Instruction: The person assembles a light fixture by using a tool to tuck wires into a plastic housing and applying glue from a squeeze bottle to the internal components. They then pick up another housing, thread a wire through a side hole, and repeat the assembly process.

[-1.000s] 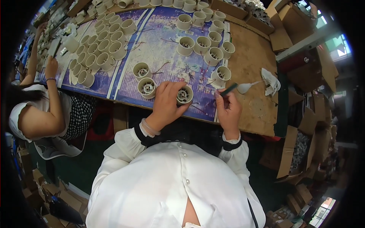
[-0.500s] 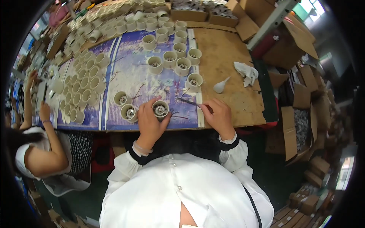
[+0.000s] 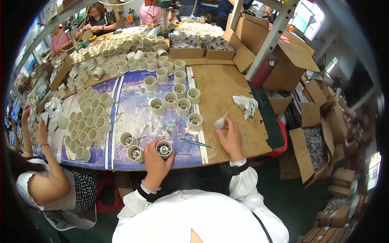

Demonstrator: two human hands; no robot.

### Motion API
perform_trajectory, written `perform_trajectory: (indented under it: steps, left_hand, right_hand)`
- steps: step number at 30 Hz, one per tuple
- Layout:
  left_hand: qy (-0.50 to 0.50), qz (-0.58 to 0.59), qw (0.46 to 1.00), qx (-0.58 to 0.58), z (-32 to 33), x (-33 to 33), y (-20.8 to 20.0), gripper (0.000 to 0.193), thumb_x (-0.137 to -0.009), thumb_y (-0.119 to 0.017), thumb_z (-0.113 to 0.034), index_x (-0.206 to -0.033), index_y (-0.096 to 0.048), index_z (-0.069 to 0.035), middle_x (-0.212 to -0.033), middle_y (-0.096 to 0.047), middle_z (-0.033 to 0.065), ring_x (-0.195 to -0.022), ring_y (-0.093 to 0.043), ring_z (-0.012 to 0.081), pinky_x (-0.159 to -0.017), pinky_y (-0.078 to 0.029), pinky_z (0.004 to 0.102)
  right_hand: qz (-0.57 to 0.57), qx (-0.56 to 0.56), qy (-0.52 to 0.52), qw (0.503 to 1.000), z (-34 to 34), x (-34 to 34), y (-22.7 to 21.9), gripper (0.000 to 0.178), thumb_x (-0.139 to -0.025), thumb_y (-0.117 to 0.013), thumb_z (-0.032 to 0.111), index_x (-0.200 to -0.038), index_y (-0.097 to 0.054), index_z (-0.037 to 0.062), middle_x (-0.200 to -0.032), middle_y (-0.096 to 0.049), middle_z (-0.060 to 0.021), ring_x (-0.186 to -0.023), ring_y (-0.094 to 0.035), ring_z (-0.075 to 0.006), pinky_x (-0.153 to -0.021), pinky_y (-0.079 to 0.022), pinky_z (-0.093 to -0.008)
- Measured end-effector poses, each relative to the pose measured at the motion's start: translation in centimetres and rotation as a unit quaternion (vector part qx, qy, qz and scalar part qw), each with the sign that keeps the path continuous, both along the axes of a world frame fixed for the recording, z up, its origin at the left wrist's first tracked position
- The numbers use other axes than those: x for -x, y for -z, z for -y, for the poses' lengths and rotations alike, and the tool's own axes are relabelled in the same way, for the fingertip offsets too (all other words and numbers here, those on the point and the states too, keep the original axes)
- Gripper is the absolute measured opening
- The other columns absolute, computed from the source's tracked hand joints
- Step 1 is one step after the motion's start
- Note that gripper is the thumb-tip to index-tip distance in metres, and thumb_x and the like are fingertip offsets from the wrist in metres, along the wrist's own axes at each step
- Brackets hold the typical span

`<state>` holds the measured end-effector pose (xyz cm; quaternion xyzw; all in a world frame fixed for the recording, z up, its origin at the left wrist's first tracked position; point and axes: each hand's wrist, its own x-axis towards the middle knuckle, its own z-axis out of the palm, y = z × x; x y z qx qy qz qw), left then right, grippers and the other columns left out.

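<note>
My left hand point(image 3: 156, 167) is wrapped round a cream cylindrical cup point(image 3: 164, 149) with round metal fittings inside, held at the table's near edge. Two similar cups point(image 3: 134, 154) stand just to its left, with thin wires beside them. My right hand point(image 3: 231, 141) has its thumb and fingers closed on a white teardrop-shaped squeeze bulb point(image 3: 221, 122) with a thin spout. Between my hands lies a pair of slim teal tweezers point(image 3: 196, 142), across the blue sheet's white border. Ahead of them stand several more cups point(image 3: 183, 107) with metal parts inside.
Left, a cluster of cream cups point(image 3: 87, 121) covers the blue sheet point(image 3: 133, 95); more are heaped behind. A crumpled white cloth point(image 3: 246, 106) lies right on the brown board point(image 3: 219, 85). Open cartons point(image 3: 187, 53) stand at the back. A co-worker point(image 3: 52, 170) sits at left.
My right hand has let go of the tweezers, now lying on the table, and taken hold of the squeeze bulb. My left hand still holds the cup. The view has tilted up.
</note>
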<state>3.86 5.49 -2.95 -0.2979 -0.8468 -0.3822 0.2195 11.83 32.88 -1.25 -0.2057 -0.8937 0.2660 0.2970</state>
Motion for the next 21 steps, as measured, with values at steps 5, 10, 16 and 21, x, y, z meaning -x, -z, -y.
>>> perform_trajectory:
  steps: [5,10,16,21]
  left_hand:
    - [0.002,0.015,1.000,-0.009,-0.3,0.1,-0.4,0.067,-0.069,-0.081,-0.019,-0.121,-0.046,0.000,-0.108,-0.056,0.0166,-0.098,-0.051,0.0359,-0.086,-0.041,0.0433]
    - [-0.004,0.017,1.000,-0.023,-0.1,0.4,-0.1,0.065,-0.069,-0.081,-0.019,-0.120,-0.047,0.000,-0.107,-0.056,0.0151,-0.098,-0.052,0.0351,-0.086,-0.041,0.0427]
    - [0.050,0.031,0.998,-0.032,0.4,0.5,-0.1,0.062,-0.068,-0.082,-0.015,-0.117,-0.047,-0.001,-0.106,-0.055,0.0155,-0.098,-0.053,0.0344,-0.084,-0.043,0.0411]
    - [0.117,0.076,0.987,-0.085,1.1,0.6,-0.4,0.058,-0.067,-0.081,-0.009,-0.113,-0.047,-0.003,-0.105,-0.054,0.0157,-0.097,-0.054,0.0341,-0.085,-0.044,0.0388]
  right_hand:
    - [-0.006,-0.036,0.021,0.999,-0.6,1.2,1.2,0.040,-0.079,-0.072,0.013,-0.113,-0.056,0.0005,-0.100,-0.062,-0.0149,-0.093,-0.061,-0.0290,-0.083,-0.047,-0.0390]
    - [0.029,-0.003,0.017,0.999,-0.2,1.3,1.0,0.032,-0.083,-0.069,0.013,-0.108,-0.056,-0.0010,-0.098,-0.065,-0.0138,-0.092,-0.062,-0.0240,-0.080,-0.048,-0.0342]
    - [-0.135,0.185,-0.083,0.970,2.4,0.0,0.7,0.022,-0.093,-0.060,0.012,-0.110,-0.054,-0.0004,-0.100,-0.066,-0.0094,-0.083,-0.063,-0.0146,-0.075,-0.050,-0.0266]
    - [-0.179,0.283,-0.158,0.929,5.5,-0.5,-0.9,0.022,-0.095,-0.057,0.012,-0.114,-0.052,0.0005,-0.098,-0.065,-0.0075,-0.081,-0.063,-0.0140,-0.076,-0.051,-0.0268]
